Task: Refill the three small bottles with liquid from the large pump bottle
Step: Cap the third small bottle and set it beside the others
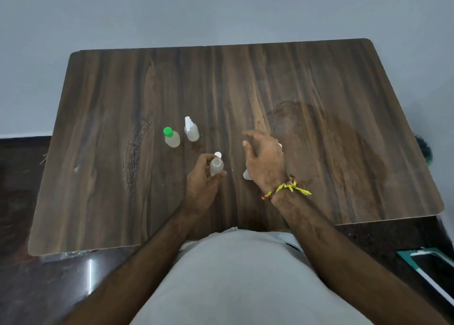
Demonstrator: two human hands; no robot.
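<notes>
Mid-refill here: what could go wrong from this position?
1. The left hand grips the small bottle with its flip cap open; tilting it could spill.
2. The right hand hides nearly all of the white object under it, so aim is hard to judge.
3. The green-capped bottle and spray bottle stand close beyond; a reach could topple them.

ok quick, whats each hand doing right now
Left hand: holds the small bottle with the flip cap open.
Right hand: over something white, mostly hidden; whether it holds it cannot be told.
</notes>
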